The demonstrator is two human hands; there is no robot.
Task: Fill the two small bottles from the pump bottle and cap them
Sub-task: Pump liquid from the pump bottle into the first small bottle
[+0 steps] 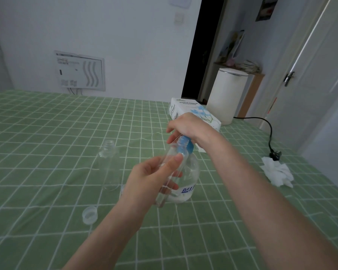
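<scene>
A clear pump bottle (189,172) with a blue pump head (184,144) and blue lettering stands on the green checked tablecloth. My right hand (189,127) rests on top of the pump head, covering it. My left hand (152,180) grips a small clear bottle (174,158), tilted, with its mouth up against the blue nozzle. A second small clear bottle (108,166) stands upright and uncapped to the left. One clear cap (89,214) lies on the cloth near my left forearm.
A tissue paper box (193,112) sits just behind the pump bottle. Crumpled white tissue (279,172) lies at the right, beside a black plug and cable (270,141). A white cylindrical appliance (226,94) stands beyond the table's far edge.
</scene>
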